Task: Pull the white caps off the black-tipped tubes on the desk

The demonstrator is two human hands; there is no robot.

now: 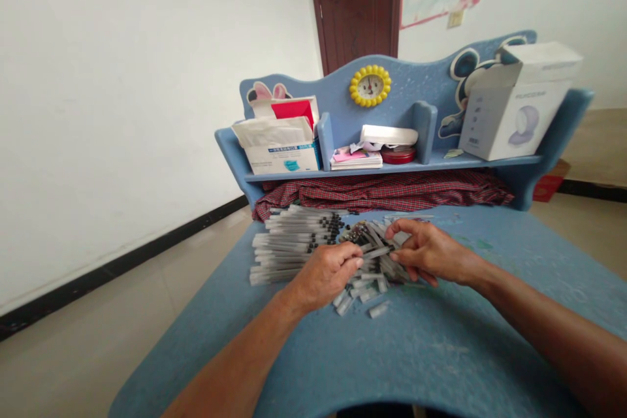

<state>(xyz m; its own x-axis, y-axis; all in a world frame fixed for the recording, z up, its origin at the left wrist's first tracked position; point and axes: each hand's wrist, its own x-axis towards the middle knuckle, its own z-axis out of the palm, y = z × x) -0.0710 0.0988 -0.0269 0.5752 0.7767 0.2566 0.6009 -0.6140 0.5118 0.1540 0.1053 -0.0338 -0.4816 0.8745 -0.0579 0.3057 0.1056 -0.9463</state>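
Note:
My left hand [329, 274] is closed, thumb against fingers, around one end of a translucent grey pen [376, 253]. The pen points right, and its dark end lies close to the thumb of my right hand [431, 251]. That hand's index finger and thumb are apart, with nothing clearly gripped; whether the thumb touches the pen I cannot tell. Beneath both hands is a loose heap of pen parts [360, 233]. Short clear pen caps [378, 309] lie scattered in front of it. Left of the heap, a stack of pens [281, 241] lies side by side, black ends facing right.
The blue desk [441, 353] has a raised shelf behind, with a checked cloth [382, 191] bunched below it. On the shelf stand an opened mask box [281, 155], papers [356, 160], a red round tin [398, 155] and a tall white box [519, 104]. A yellow-rimmed clock [369, 85] hangs above.

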